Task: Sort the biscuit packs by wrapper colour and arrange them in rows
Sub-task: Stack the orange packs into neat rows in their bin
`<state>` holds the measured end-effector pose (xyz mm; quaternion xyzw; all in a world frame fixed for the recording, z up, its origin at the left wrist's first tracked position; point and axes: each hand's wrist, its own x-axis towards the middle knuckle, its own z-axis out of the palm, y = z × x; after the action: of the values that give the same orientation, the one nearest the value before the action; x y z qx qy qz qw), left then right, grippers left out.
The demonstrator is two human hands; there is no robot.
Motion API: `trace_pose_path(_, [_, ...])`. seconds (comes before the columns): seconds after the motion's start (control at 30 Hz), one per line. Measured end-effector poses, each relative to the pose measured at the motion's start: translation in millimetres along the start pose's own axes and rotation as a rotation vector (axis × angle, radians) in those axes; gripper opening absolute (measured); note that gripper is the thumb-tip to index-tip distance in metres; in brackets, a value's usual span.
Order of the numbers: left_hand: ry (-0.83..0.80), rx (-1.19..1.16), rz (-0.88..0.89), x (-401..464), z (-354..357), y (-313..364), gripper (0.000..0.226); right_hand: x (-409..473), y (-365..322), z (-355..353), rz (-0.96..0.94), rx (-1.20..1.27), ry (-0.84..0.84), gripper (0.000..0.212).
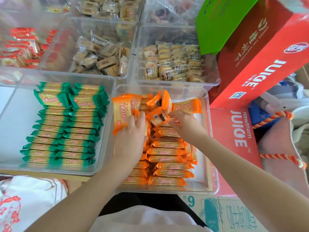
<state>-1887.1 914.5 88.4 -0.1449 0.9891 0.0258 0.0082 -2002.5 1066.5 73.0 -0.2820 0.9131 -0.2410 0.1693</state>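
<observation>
Clearly the orange packs get a bin to themselves, standing on edge in two rows along its near half so that each new one can butt against the last. At the far end a loose heap waits unsorted, which is probably why both hands work there. The left hand curls round one orange pack, held upright, seemingly ready to go onto the left row. The right hand reaches into the heap with bent fingers touching tumbled packs; whether it actually pinches one I cannot tell. Just left, the green packs already stand in two tidy rows in their own bin, so that colour looks done. Behind both sit more clear bins: one with red wrappers, others with pale biscuits in clear film. Red juice cartons crowd the right side, a green box leans over them, and a printed carton lies at the near edge.
</observation>
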Motion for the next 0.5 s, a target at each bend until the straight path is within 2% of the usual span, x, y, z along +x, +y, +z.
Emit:
trace_pose_path(0.13, [0.023, -0.418, -0.04, -4, -1, -6, 0.069, 18, -12, 14, 0.15, 0.117, 0.05, 0.042])
trace_pose_path(0.27, [-0.006, -0.718, -0.286, -7, -15, -15, 0.065, 24, -7, 28, 0.281, 0.291, 0.057, 0.048])
trace_pose_path(0.33, [-0.015, -0.761, -0.353, -6, -22, -21, 0.058, 27, 1, 34, 0.3, 0.249, 0.031, 0.042])
trace_pose_path(0.4, [0.014, -0.746, -0.346, -5, -27, -25, 0.047, 26, 7, 35, 0.285, 0.18, -0.025, 0.04])
trace_pose_path(0.5, [0.064, -0.785, -0.342, -6, -32, -23, 0.035, 20, 12, 29, 0.248, 0.083, -0.151, 0.05])
